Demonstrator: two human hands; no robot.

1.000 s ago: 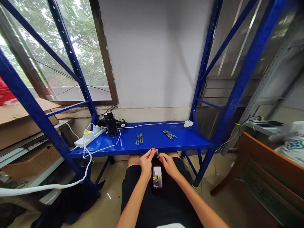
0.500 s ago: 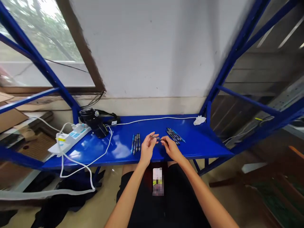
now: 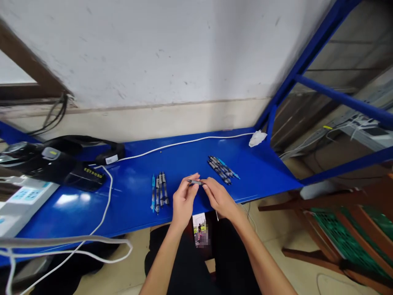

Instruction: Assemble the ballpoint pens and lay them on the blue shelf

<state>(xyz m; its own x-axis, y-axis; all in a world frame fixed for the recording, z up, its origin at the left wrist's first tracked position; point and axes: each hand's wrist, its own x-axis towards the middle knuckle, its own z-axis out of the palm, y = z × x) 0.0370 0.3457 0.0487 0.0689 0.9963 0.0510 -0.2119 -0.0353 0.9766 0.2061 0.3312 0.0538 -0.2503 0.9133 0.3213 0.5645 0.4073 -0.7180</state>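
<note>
A slim dark pen is held level between my two hands above the front edge of the blue table. My left hand pinches its barrel between thumb and fingers. At the pen's right end, the fingertips of my right hand close on it. Left of my hands lies a row of several pens, dark ones with a blue pen at the left. Behind my right hand is a second group of pens, mostly dark with blue at its right side.
A white cable runs along the back to a white crumpled wrapping. Black equipment with a strap and a white power strip sit at the left. A lit phone shows below the table edge. A wooden chair stands right.
The camera view has moved closer and turned, so the table's left end is cut off. Both hands still hold the pen, which now shows more of its barrel.
</note>
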